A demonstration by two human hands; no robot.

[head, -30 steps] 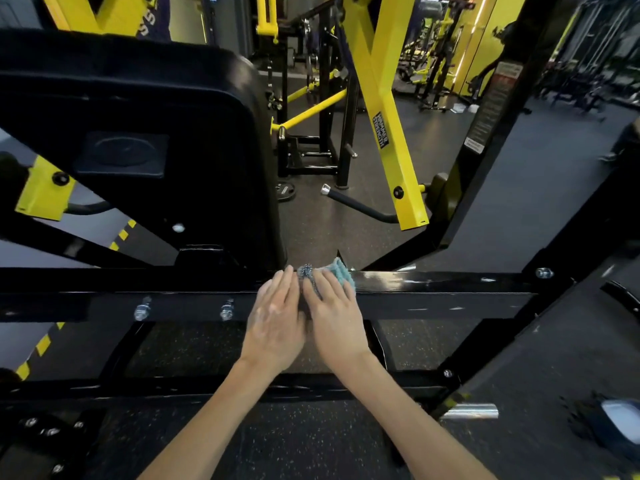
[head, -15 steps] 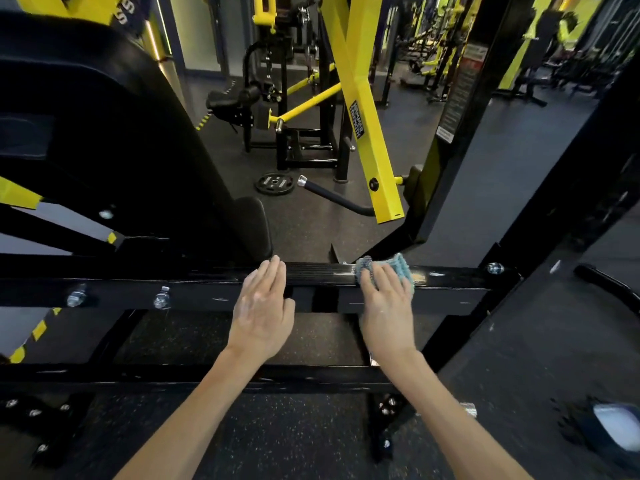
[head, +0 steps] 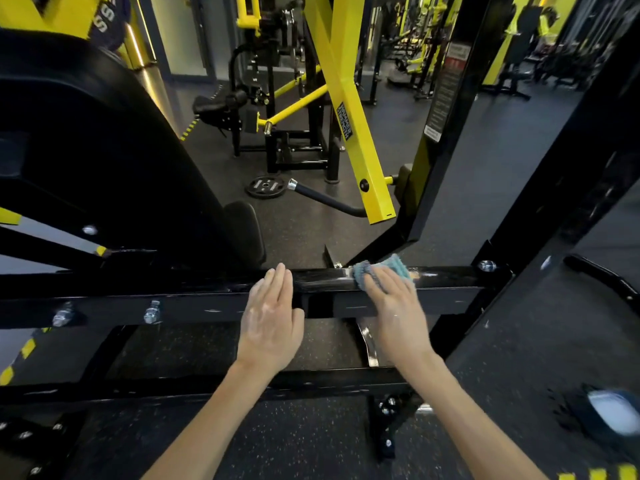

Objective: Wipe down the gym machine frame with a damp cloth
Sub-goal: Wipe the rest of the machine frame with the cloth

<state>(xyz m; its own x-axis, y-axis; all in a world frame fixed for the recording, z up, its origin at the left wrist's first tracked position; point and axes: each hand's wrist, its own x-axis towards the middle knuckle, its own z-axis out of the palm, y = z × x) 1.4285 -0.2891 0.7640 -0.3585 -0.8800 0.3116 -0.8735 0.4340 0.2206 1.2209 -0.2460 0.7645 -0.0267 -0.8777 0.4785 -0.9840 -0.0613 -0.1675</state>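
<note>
The label on the yellow beam is too blurred to read. The right hand, fingers straight, presses a teal cloth on the glossy black bar; the left hand rests flat.

Left hand and right hand lie flat, apart.

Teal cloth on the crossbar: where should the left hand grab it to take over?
Pinch the teal microfibre cloth at its bunched grey-blue end, which sticks out left of the right hand. Come from the left along the black metal crossbar. Flat fingers pin the rest.
</note>
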